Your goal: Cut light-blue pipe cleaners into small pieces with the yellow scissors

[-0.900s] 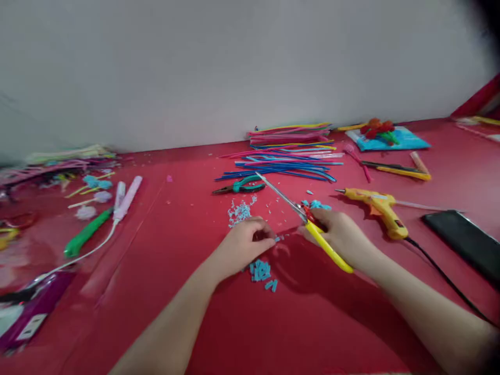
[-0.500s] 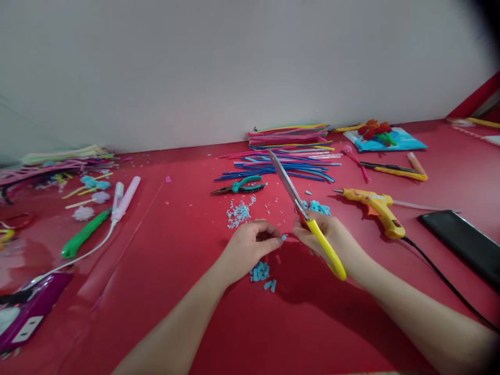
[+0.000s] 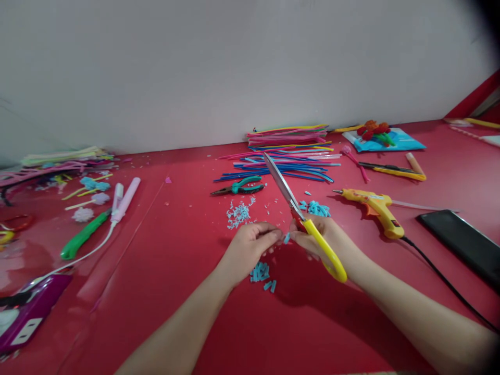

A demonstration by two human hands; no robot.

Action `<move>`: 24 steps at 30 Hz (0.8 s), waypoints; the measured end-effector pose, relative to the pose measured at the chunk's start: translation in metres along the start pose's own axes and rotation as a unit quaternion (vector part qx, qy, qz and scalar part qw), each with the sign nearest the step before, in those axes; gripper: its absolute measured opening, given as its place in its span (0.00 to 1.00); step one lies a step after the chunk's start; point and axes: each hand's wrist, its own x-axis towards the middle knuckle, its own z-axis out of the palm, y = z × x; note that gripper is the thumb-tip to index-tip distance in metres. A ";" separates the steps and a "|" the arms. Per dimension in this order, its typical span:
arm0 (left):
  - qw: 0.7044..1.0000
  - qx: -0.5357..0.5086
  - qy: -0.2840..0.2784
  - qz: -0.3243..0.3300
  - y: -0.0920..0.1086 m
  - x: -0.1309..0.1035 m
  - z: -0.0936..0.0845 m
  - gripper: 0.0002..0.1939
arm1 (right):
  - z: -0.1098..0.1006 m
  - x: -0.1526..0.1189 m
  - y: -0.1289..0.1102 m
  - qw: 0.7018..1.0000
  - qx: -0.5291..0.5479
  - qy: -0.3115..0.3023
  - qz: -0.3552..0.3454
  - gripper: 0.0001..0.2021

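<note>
My left hand [image 3: 253, 245] is closed in a pinch at a short light-blue pipe cleaner piece [image 3: 287, 238]. Opposite it, my right hand [image 3: 322, 237] meets the other side of that piece with its fingertips. Yellow-handled scissors [image 3: 304, 221] hang in my right hand, blades together and slanting up and left. Below my left hand lie cut blue pieces [image 3: 260, 271] with flat ends. Beyond my right hand is a heap of pointed blue pieces [image 3: 315, 208]. Fine blue clippings [image 3: 238, 214] are scattered past my left hand.
Teal-handled pliers [image 3: 238, 186] lie before bundles of coloured pipe cleaners [image 3: 289, 136]. To the right are a yellow glue gun [image 3: 371, 205] with its cord and a black phone [image 3: 461, 245]. On the left are a pink hair straightener [image 3: 125, 200], a green-handled tool [image 3: 84, 237] and a purple power strip [image 3: 35, 312].
My hands have come together, and the fingers of my right hand now reach the blue piece beside my left fingertips. The scissors have shifted slightly left.
</note>
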 end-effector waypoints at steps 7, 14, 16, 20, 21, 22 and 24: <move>0.998 0.054 0.005 0.036 -0.002 -0.001 0.005 0.06 | 0.001 0.002 0.006 0.998 -0.052 0.022 -0.027 0.03; 0.999 0.032 0.024 0.033 -0.007 0.000 0.004 0.07 | 0.001 0.002 0.006 0.993 -0.109 0.022 -0.032 0.04; 0.999 0.029 0.021 0.033 -0.005 -0.001 0.003 0.07 | 0.000 0.003 0.006 0.991 -0.123 0.030 -0.038 0.05; 0.997 -0.019 0.066 0.039 0.002 -0.001 0.000 0.06 | -0.007 0.003 0.005 0.981 -0.176 0.058 -0.050 0.09; 0.994 -0.039 0.089 0.040 0.003 -0.001 -0.002 0.06 | -0.010 0.003 0.004 0.977 -0.196 0.059 -0.051 0.10; 0.991 -0.061 0.111 0.040 0.004 -0.001 -0.004 0.06 | -0.012 0.003 0.004 0.973 -0.219 0.059 -0.052 0.10; 0.982 -0.109 0.148 0.043 0.005 0.000 -0.008 0.06 | -0.014 0.001 0.004 0.959 -0.271 0.059 -0.050 0.11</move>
